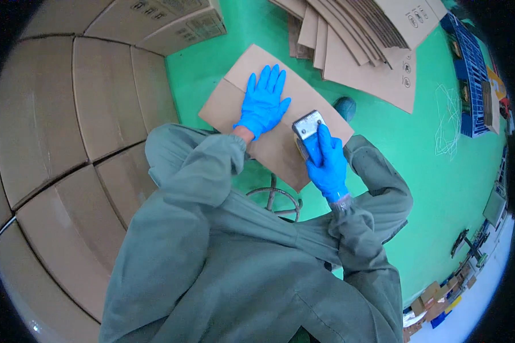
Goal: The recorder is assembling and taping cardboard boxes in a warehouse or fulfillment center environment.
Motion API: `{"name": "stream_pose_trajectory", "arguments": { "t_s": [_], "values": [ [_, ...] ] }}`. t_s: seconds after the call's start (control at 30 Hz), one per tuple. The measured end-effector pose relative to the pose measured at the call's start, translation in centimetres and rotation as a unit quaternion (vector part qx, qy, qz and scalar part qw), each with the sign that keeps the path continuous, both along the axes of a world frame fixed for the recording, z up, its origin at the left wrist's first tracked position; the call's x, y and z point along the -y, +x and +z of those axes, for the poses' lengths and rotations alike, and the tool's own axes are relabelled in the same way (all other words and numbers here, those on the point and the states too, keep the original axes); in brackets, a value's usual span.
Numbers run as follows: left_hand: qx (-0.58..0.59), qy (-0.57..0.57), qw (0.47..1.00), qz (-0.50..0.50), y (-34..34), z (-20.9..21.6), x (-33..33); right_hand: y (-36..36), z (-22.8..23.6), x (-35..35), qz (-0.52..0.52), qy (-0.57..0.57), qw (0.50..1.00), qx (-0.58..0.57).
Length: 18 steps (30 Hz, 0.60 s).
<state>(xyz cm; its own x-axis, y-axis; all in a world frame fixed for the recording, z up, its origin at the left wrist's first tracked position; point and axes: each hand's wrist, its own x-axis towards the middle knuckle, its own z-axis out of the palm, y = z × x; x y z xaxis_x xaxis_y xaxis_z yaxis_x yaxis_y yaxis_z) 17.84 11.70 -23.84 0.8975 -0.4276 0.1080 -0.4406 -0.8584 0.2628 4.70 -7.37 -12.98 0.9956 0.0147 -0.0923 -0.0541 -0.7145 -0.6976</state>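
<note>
Over at nine o'clock, stacked boxes (68, 114) fill the left side, curving with the lens. Centre now: a flat carton (272, 146) lies at about twelve o'clock from the person's chest, over the green floor (429, 188). Left hand (263, 106), blue glove, is spread wide, fingers fanned, palm pressed flat on the carton's upper half, gripping nothing. Just to its right, at one o'clock, the right hand (328, 166) is clamped around a tape gun (308, 130), forefinger laid along its top, its metal plate resting on the carton near the right edge. The two hands are apart. The gun's lower body is hidden under the glove, and whether tape is running out is hard to tell. What carries the carton is covered; only a round stool frame (277, 200) peeks out beneath. Upper right, a fan of flat cartons (360, 40) is cut off by the frame; a blue crate (469, 74) sits at two o'clock.
</note>
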Motion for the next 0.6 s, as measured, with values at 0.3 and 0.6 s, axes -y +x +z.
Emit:
{"name": "stream_pose_trajectory", "arguments": {
  "t_s": [0.3,0.6],
  "values": [
    [-0.222,-0.272,0.928,0.124,3.2,5.3,-0.9,1.6,-0.5,-1.5,0.046,-0.048,0.998,0.011],
    [-0.319,-0.134,0.937,0.049,3.7,10.3,0.8,1.8,-0.2,-1.8,0.070,-0.075,0.994,0.026]
  ]
}}
